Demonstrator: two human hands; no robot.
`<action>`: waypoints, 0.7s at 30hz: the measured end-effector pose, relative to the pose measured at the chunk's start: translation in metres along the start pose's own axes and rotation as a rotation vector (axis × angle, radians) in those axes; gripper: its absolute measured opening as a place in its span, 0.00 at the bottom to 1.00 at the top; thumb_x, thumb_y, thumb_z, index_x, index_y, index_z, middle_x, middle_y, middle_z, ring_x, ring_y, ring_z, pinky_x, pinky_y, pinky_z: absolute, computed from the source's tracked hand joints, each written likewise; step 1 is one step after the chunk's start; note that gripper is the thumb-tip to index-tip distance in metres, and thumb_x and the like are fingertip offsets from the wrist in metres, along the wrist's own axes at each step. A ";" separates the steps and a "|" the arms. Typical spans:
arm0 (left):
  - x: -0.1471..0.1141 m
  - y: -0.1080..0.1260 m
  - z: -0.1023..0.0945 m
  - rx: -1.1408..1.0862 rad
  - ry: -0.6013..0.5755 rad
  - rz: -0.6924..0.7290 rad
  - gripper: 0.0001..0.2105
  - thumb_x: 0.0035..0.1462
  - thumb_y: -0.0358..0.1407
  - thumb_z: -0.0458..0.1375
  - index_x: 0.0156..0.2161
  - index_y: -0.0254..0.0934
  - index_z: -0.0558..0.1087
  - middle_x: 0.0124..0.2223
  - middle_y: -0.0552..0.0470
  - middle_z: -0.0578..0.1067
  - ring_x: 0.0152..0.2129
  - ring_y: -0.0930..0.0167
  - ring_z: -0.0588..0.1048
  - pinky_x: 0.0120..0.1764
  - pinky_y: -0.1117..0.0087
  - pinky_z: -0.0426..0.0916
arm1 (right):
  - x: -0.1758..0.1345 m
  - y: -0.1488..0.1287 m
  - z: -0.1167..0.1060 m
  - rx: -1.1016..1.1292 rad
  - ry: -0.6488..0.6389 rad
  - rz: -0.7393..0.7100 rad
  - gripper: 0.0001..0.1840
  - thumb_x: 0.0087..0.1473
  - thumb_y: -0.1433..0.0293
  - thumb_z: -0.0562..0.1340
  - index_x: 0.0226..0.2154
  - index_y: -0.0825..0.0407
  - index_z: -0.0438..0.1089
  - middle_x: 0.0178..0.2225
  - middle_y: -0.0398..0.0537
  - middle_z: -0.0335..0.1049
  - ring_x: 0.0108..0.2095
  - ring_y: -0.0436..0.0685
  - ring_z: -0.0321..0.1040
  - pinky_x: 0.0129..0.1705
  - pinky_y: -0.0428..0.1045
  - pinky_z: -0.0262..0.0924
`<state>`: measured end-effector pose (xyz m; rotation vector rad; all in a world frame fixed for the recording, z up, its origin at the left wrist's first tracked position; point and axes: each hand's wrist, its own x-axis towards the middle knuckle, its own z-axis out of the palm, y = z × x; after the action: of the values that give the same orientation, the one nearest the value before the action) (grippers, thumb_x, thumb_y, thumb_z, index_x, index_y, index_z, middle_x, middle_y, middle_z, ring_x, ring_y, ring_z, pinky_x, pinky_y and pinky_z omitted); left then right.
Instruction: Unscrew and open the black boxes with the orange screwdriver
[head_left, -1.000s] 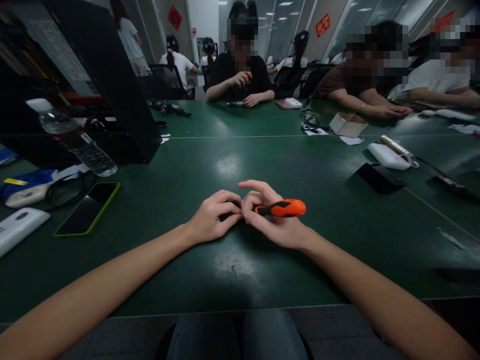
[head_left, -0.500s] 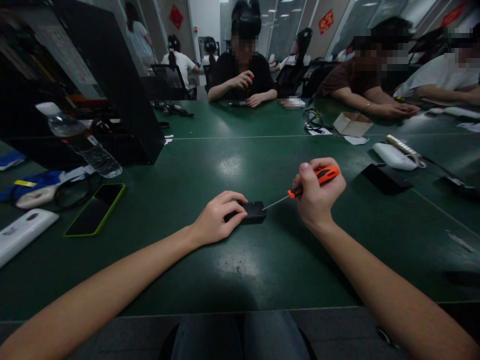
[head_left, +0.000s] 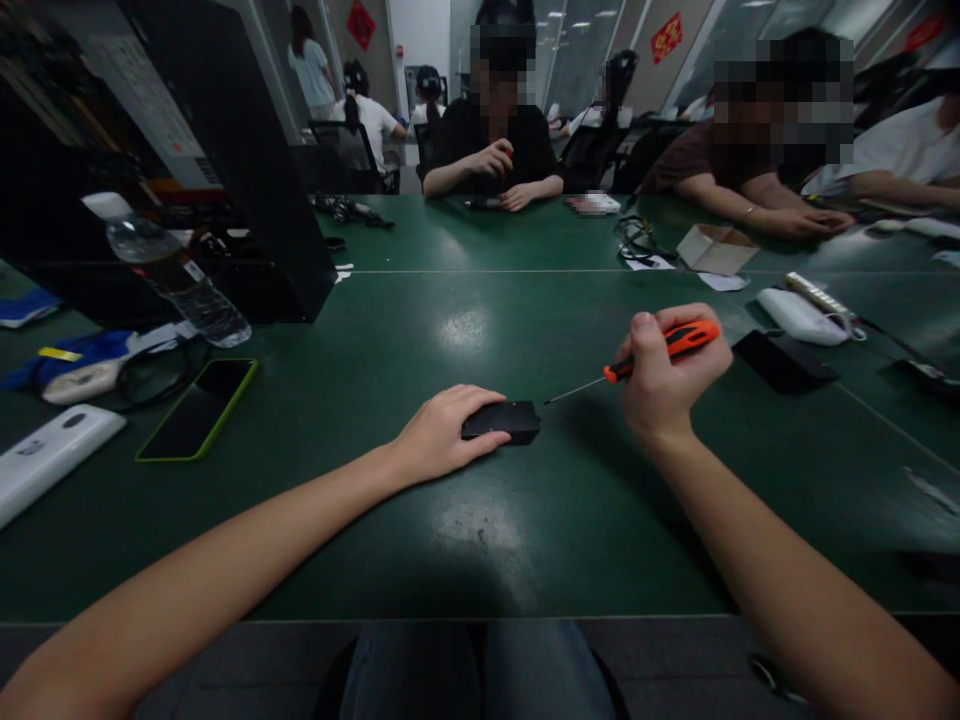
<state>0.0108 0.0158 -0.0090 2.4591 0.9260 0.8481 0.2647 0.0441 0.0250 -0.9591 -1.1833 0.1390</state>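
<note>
A small black box-shaped case [head_left: 510,422] lies on the green table [head_left: 375,370]. My left hand [head_left: 446,430] grips its left part, thumb along the near side and fingers along the far side. In my right hand [head_left: 667,375] is a screwdriver [head_left: 694,340] with an orange and black handle, its thin shaft pointing left and down. The tip hovers just beyond the right end of the case, apart from it. What the case contains cannot be made out.
To the left are a green-edged phone [head_left: 199,410], a white device [head_left: 56,455], a water bottle [head_left: 176,275] and a black cabinet [head_left: 262,200]. On the right lie a black flat object [head_left: 784,360], a white power bank-like item [head_left: 802,315] and an open carton [head_left: 716,248]. Co-workers sit opposite.
My right hand has drawn the screwdriver back to the right, its tip leaving the top of the case. My left-hand fingers have shifted into a wider grip along the case's sides.
</note>
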 end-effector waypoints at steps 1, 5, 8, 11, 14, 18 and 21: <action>0.000 0.000 0.000 0.001 0.002 0.001 0.20 0.62 0.43 0.62 0.55 0.36 0.71 0.52 0.42 0.78 0.49 0.61 0.76 0.53 0.55 0.71 | -0.001 0.001 0.001 0.009 -0.011 0.011 0.17 0.55 0.57 0.65 0.25 0.47 0.60 0.20 0.37 0.58 0.18 0.49 0.59 0.22 0.49 0.56; 0.000 0.002 0.000 0.003 0.001 -0.010 0.20 0.62 0.43 0.62 0.55 0.36 0.72 0.52 0.42 0.78 0.48 0.61 0.76 0.52 0.55 0.71 | -0.011 0.003 0.007 -0.010 -0.081 0.039 0.17 0.55 0.59 0.65 0.25 0.48 0.60 0.20 0.37 0.59 0.19 0.49 0.58 0.23 0.48 0.56; 0.001 0.002 0.000 0.010 -0.012 -0.028 0.20 0.62 0.42 0.62 0.56 0.36 0.71 0.52 0.42 0.78 0.49 0.60 0.76 0.52 0.55 0.71 | -0.013 0.003 0.009 0.014 -0.102 0.058 0.16 0.55 0.59 0.65 0.25 0.49 0.62 0.19 0.37 0.59 0.19 0.48 0.58 0.23 0.48 0.56; 0.001 0.002 0.000 0.012 -0.024 -0.031 0.20 0.62 0.42 0.61 0.56 0.36 0.71 0.52 0.42 0.78 0.49 0.61 0.76 0.52 0.56 0.71 | -0.010 0.005 0.008 0.062 -0.072 0.076 0.16 0.56 0.58 0.65 0.26 0.49 0.63 0.18 0.37 0.60 0.18 0.49 0.59 0.22 0.48 0.57; 0.001 0.001 0.000 0.009 -0.025 -0.026 0.20 0.62 0.43 0.61 0.56 0.36 0.71 0.52 0.43 0.78 0.49 0.61 0.76 0.51 0.57 0.71 | -0.008 0.007 0.009 0.111 -0.065 0.104 0.17 0.57 0.56 0.64 0.26 0.49 0.62 0.17 0.36 0.60 0.17 0.49 0.58 0.21 0.47 0.57; 0.000 0.001 0.001 0.005 -0.009 -0.022 0.20 0.62 0.43 0.61 0.56 0.37 0.71 0.52 0.43 0.78 0.48 0.61 0.76 0.51 0.57 0.71 | -0.012 0.011 0.013 0.144 -0.083 0.155 0.18 0.56 0.55 0.65 0.26 0.48 0.61 0.18 0.36 0.59 0.17 0.48 0.57 0.21 0.47 0.56; 0.000 0.000 0.002 0.000 -0.012 -0.024 0.20 0.62 0.43 0.61 0.56 0.37 0.71 0.52 0.43 0.77 0.48 0.61 0.76 0.51 0.57 0.71 | -0.014 0.017 0.019 0.187 -0.077 0.268 0.19 0.54 0.54 0.65 0.28 0.48 0.60 0.18 0.35 0.59 0.17 0.47 0.56 0.20 0.45 0.56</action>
<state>0.0116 0.0159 -0.0104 2.4460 0.9491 0.8244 0.2495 0.0567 0.0041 -0.9492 -1.0860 0.4965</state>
